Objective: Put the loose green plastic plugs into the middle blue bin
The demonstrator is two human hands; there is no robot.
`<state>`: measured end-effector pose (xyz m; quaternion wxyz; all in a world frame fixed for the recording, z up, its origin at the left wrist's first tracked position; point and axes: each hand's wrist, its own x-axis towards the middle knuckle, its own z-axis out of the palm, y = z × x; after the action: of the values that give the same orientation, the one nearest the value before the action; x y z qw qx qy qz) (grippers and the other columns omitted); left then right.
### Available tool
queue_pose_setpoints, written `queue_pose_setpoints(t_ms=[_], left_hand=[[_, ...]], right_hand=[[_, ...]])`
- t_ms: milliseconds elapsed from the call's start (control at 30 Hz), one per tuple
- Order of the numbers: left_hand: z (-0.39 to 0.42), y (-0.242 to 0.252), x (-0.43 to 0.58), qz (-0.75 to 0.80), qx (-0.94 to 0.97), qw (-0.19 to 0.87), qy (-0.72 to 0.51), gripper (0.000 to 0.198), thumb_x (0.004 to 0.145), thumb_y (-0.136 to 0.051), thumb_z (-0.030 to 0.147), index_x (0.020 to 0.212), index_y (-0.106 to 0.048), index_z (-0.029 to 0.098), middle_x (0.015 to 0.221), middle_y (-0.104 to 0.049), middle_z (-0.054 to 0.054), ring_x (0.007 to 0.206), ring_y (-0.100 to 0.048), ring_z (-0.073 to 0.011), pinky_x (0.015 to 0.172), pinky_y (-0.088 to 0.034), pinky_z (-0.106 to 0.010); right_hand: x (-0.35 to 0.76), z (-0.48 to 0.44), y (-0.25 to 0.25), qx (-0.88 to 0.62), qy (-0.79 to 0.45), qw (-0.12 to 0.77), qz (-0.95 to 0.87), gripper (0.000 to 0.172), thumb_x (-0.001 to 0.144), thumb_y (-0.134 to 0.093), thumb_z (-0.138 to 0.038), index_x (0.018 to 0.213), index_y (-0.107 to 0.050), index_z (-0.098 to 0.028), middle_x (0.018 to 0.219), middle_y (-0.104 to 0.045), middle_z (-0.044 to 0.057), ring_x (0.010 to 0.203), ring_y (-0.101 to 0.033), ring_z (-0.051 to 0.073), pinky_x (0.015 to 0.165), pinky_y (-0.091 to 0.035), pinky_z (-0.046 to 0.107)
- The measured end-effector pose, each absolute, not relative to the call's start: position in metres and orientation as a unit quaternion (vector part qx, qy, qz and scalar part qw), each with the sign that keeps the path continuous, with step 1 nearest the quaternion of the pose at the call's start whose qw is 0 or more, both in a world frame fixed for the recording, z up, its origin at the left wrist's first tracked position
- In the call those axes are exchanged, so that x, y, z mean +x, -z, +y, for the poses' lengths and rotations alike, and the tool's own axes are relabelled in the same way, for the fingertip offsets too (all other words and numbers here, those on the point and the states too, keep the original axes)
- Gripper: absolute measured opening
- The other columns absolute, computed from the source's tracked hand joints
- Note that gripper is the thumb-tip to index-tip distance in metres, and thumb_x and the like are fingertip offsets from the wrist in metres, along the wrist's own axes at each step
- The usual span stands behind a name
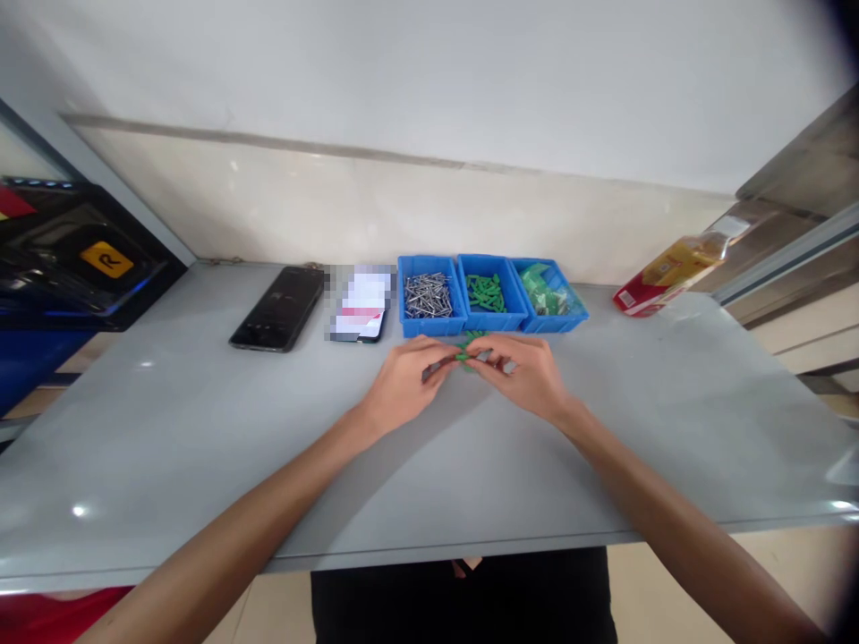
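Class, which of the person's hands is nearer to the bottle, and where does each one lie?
Right. The right hand is left of the bottle and lower in the picture; the left hand is on that same side, farther away.

Your grey desk (470,483) holds three blue bins (497,322) just beyond your left grip (406,380) and right grip (523,371), with partly hidden green pieces (474,335) between; leftward, a lit phone (361,300) and a black phone (280,309); well to the right, a red-labelled bottle (675,270).
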<state>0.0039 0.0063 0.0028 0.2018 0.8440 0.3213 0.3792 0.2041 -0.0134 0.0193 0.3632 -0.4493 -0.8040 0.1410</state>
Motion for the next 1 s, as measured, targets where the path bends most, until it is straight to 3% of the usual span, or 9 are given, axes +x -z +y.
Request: queue_pose_setpoints(t_ms=[133, 367, 467, 600, 733, 867, 1000], left_hand=[[0.005, -0.006, 0.005, 0.329, 0.814, 0.24, -0.414, 0.013, 0.088, -0.058, 0.022, 0.093, -0.07, 0.018, 0.087, -0.07, -0.004, 0.07, -0.062, -0.0118, 0.063, -0.051, -0.024], [0.002, -0.005, 0.009, 0.332, 0.794, 0.292, -0.416, 0.011, 0.087, -0.059, 0.02, 0.092, -0.069, 0.017, 0.089, -0.07, -0.003, 0.077, -0.064, -0.0124, 0.066, -0.053, -0.023], [0.002, -0.002, 0.008, 0.338, 0.812, 0.248, -0.406, 0.013, 0.089, -0.057, 0.021, 0.094, -0.068, 0.018, 0.09, -0.07, -0.004, 0.076, -0.063, -0.0125, 0.066, -0.052, -0.024], [0.002, 0.003, 0.008, 0.356, 0.853, 0.095, -0.369, 0.016, 0.091, -0.055, 0.025, 0.094, -0.069, 0.019, 0.093, -0.068, -0.005, 0.084, -0.061, -0.0169, 0.076, -0.048, -0.032], [0.003, 0.007, 0.009, 0.372, 0.879, 0.012, -0.297, 0.022, 0.092, -0.053, 0.028, 0.107, -0.066, 0.019, 0.105, -0.064, -0.008, 0.095, -0.055, -0.0222, 0.079, -0.043, -0.037], [0.003, 0.01, 0.012, 0.384, 0.884, -0.003, -0.267, 0.021, 0.091, -0.053, 0.028, 0.103, -0.067, 0.018, 0.108, -0.059, -0.009, 0.098, -0.052, -0.0239, 0.078, -0.041, -0.038], [0.002, 0.011, 0.014, 0.372, 0.888, 0.0, -0.27, 0.017, 0.091, -0.052, 0.02, 0.094, -0.069, 0.019, 0.102, -0.059, -0.007, 0.094, -0.052, -0.0219, 0.077, -0.041, -0.037]], right_hand=[[0.202, -0.016, -0.02, -0.448, -0.153, 0.373, -0.798, 0.011, 0.087, -0.057, -0.027, 0.091, -0.067, -0.023, 0.087, -0.07, 0.001, 0.061, -0.059, 0.012, 0.062, -0.05, 0.025], [0.204, -0.016, -0.019, -0.43, -0.137, 0.375, -0.809, 0.01, 0.085, -0.058, -0.022, 0.089, -0.068, -0.021, 0.079, -0.07, 0.0, 0.057, -0.057, 0.01, 0.058, -0.049, 0.023], [0.205, -0.015, -0.021, -0.424, -0.144, 0.375, -0.812, 0.01, 0.085, -0.058, -0.023, 0.088, -0.068, -0.022, 0.079, -0.069, 0.001, 0.058, -0.058, 0.011, 0.058, -0.049, 0.024], [0.208, -0.016, -0.029, -0.424, -0.159, 0.361, -0.815, 0.014, 0.086, -0.056, -0.026, 0.086, -0.069, -0.021, 0.079, -0.068, 0.002, 0.062, -0.059, 0.012, 0.059, -0.051, 0.025], [0.214, -0.016, -0.039, -0.441, -0.16, 0.38, -0.797, 0.014, 0.086, -0.057, -0.03, 0.083, -0.069, -0.022, 0.077, -0.067, 0.002, 0.062, -0.059, 0.013, 0.059, -0.052, 0.027], [0.218, -0.006, -0.038, -0.506, -0.155, 0.501, -0.685, 0.02, 0.087, -0.057, -0.036, 0.102, -0.064, -0.024, 0.079, -0.065, 0.002, 0.054, -0.059, 0.012, 0.052, -0.052, 0.028], [0.22, 0.006, -0.026, -0.537, -0.152, 0.548, -0.623, 0.038, 0.086, -0.058, -0.038, 0.122, -0.051, -0.027, 0.105, -0.063, 0.007, 0.057, -0.063, 0.013, 0.045, -0.051, 0.026]])
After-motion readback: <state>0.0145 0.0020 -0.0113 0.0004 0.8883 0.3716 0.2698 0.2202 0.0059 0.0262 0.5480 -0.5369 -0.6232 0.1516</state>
